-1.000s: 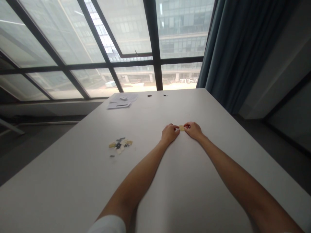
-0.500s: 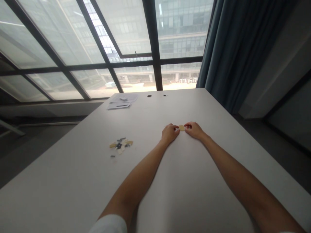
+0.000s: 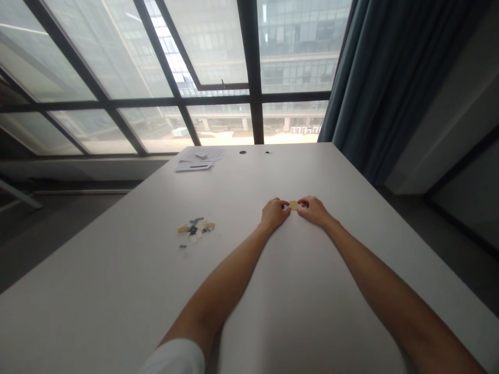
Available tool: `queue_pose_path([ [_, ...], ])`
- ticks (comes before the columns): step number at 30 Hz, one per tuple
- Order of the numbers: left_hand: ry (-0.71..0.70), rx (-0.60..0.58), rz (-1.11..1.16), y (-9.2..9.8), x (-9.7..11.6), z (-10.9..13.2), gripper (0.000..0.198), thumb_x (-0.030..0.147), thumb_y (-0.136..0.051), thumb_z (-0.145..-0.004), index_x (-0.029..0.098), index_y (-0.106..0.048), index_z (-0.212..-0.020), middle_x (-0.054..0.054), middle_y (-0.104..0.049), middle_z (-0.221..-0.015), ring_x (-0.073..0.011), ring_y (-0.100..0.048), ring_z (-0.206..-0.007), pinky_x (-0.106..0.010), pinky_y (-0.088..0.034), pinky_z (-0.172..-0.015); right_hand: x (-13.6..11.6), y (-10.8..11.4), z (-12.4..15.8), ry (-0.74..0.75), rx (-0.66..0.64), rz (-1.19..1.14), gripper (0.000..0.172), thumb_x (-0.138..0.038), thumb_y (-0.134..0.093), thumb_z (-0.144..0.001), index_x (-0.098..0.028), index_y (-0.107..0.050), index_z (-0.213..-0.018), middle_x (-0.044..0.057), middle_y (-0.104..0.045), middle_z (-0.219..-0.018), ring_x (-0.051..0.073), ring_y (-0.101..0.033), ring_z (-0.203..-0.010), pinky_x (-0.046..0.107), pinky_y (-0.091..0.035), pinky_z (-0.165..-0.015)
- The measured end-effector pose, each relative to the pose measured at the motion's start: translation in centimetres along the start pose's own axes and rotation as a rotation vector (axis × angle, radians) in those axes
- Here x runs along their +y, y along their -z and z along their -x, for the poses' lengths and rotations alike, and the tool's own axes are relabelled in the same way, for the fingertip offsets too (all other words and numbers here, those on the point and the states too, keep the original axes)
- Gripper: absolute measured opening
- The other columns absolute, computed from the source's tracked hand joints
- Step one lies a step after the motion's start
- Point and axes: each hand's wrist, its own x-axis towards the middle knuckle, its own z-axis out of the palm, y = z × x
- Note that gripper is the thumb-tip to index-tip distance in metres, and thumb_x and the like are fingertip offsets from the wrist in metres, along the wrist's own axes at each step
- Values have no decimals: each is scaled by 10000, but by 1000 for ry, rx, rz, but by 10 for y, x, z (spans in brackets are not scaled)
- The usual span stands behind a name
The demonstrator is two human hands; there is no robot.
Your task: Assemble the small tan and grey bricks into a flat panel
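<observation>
A small tan building-brick plate (image 3: 293, 205) is between my two hands, just above or on the white table (image 3: 249, 176); which of the two I cannot tell. My left hand (image 3: 275, 212) pinches its left edge with thumb and fingers. On the opposite edge, my right hand (image 3: 313, 210) grips in the same way. Fine detail on the plate is too small to make out. To the left of my left forearm lies a loose pile of building bricks (image 3: 197, 229) in tan, white, grey and black. One grey brick (image 3: 183, 246) sits apart, nearer to me.
Papers (image 3: 195, 165) with a dark slim item and a small white object lie at the table's far left. Two small dark round things (image 3: 242, 152) are near the far edge. Beyond stand large windows (image 3: 218, 122) and a blue curtain (image 3: 360, 104) at the right.
The camera view has shifted slightly, so the scene sits a little further right. Both hands keep their grip on the tan plate, with hardly any other movement.
</observation>
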Motion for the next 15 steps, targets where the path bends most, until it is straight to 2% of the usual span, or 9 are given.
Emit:
queue_pose_path([
  [7,15,-9,-3,2,2,1,278,389,-632,-877,273,-771,-1088,-39,-706,-986,-192,-629,-955,-270,-472,-889,0,-1,0,-3,7,10,277,-280,-689,-707,-169,-766,-949,40,-720,-861,161,-601,-751,250,-447,-705],
  [15,8,-2,-8,0,0,0,281,394,-635,-868,277,-772,-1084,-32,-708,-969,-191,-633,-934,-274,-480,-869,11,-5,-3,21,-11,-42,266,-238,-648,-751,-161,-766,-976,53,-723,-874,155,-604,-762,247,-461,-737],
])
